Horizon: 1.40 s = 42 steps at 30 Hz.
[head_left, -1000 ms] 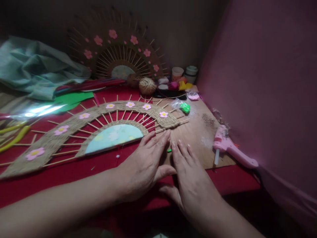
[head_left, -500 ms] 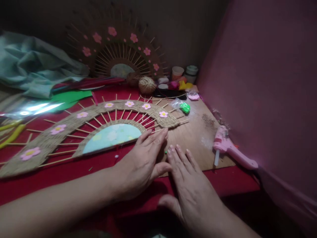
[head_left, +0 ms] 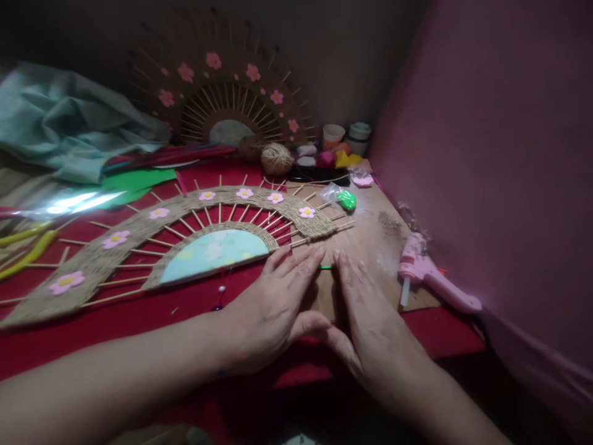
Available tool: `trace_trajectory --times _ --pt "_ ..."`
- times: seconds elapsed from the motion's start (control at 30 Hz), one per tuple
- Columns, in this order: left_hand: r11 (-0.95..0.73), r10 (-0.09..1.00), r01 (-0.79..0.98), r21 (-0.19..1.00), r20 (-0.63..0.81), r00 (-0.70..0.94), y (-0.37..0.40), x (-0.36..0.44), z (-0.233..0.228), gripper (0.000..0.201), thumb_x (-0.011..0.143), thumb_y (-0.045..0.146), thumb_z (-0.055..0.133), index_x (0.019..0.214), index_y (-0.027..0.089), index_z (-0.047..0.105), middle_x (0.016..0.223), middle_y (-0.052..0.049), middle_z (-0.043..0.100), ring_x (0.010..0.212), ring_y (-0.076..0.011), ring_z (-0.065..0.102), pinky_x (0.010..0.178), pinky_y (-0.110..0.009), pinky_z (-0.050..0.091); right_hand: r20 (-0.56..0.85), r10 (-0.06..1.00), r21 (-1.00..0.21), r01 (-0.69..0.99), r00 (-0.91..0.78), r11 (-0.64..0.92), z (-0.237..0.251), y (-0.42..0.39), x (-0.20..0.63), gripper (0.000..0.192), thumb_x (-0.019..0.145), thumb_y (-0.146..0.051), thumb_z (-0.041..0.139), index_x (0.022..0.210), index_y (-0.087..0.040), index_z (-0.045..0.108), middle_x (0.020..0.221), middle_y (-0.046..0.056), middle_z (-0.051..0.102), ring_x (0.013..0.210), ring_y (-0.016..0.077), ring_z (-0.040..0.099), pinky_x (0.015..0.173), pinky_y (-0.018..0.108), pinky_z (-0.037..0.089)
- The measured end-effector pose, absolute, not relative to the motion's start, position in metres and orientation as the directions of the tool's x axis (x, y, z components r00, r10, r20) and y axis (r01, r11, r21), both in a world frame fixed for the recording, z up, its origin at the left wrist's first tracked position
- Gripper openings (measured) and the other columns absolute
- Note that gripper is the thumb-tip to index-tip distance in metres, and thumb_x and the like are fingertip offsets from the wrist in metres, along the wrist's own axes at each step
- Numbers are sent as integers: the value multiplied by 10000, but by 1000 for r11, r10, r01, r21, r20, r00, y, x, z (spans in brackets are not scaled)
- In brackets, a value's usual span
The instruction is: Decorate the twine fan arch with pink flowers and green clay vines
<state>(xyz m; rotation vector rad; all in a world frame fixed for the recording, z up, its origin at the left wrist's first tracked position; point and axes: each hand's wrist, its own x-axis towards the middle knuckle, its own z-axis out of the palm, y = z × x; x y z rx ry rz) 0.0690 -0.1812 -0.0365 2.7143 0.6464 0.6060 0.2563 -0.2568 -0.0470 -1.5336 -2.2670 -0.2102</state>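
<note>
My left hand (head_left: pixel 282 303) lies with fingers stretched out at the left part of a wooden board (head_left: pixel 365 235). My right hand (head_left: pixel 364 309) is flat beside it, fingers extended. Between the fingertips of both hands shows a thin green clay strand (head_left: pixel 327 267) on the board; its ends are hidden under the fingers. Left of the hands lies a woven twine fan (head_left: pixel 134 228) with stick ribs, pink flowers and a light blue half-round centre (head_left: pixel 213 254). A lump of green clay (head_left: pixel 346 201) in clear plastic sits farther back on the board.
A pink glue gun (head_left: pixel 424 272) rests at the board's right edge. Behind are a ball of twine (head_left: pixel 277 159), a cup (head_left: pixel 332 137), a jar (head_left: pixel 359 139) and a second flowered fan (head_left: pixel 231 93). Yellow-handled pliers (head_left: pixel 30 253) and light blue cloth (head_left: pixel 69 123) are at left.
My right hand has shifted slightly right and turned, its thumb now close to the left thumb. The green piece, earlier a small dot, shows as a thin strand between the fingertips.
</note>
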Motion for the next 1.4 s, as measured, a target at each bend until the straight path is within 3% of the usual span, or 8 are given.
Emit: trace_trajectory --times 0.27,0.43,0.53,0.7,0.83,1.07,1.23,1.4 --pt "-917 391 330 224 346 853 -196 66 -34 812 929 510 365 1476 52 -23 1360 -294 464 1343 -337 371 1109 -590 227 434 809 -6 897 -396 442 -55 -267 242 805 942 -446 389 1443 108 88 1351 342 446 1313 385 372 1004 538 443" --pt "-905 421 369 209 340 841 -194 68 -36 852 909 515 423 1481 39 7 1381 -301 435 1348 -357 353 1105 -600 233 417 813 44 903 -406 428 -53 -259 243 755 929 -491 388 1328 148 350 1327 358 457 1278 414 410 999 538 446" --pt "-889 456 407 209 317 832 -191 68 -37 858 899 541 425 1480 33 49 1400 -299 413 1347 -360 355 1101 -604 233 414 815 62 905 -406 420 -53 -252 244 759 921 -519 379 1277 151 423 1316 361 465 1251 432 436 985 546 455" --pt "-918 396 361 163 373 839 -199 66 -37 863 903 536 413 1474 31 8 1334 -271 508 1310 -344 419 1108 -588 228 438 795 69 897 -421 437 -56 -265 244 786 930 -451 399 1401 147 204 1326 355 462 1274 416 415 961 547 480" --pt "-907 419 399 132 346 839 -194 66 -38 845 904 546 397 1464 24 39 1338 -299 488 1317 -359 405 1095 -600 230 451 788 69 896 -420 438 -56 -263 243 798 937 -369 398 1439 129 27 1302 354 489 1254 417 444 936 563 493" --pt "-848 529 480 224 309 790 -184 65 -35 751 948 435 404 1472 85 -5 1434 -282 377 1368 -340 324 1091 -602 230 484 801 -13 913 -351 408 -52 -252 246 743 924 -418 439 1411 103 231 1333 338 471 1274 397 433 966 534 478" --pt "-860 504 434 270 311 806 -185 65 -37 768 943 479 381 1478 111 -28 1434 -265 387 1379 -316 308 1106 -584 219 486 800 -49 902 -353 428 -51 -251 242 664 935 -388 427 1350 121 329 1353 339 446 1305 377 398 1006 521 444" --pt "-876 480 426 228 314 819 -187 65 -36 765 948 482 365 1476 88 -25 1402 -269 432 1345 -310 376 1106 -578 233 482 780 -67 871 -399 487 -54 -252 233 652 927 -357 442 1336 140 334 1357 334 444 1319 371 378 1026 526 425"
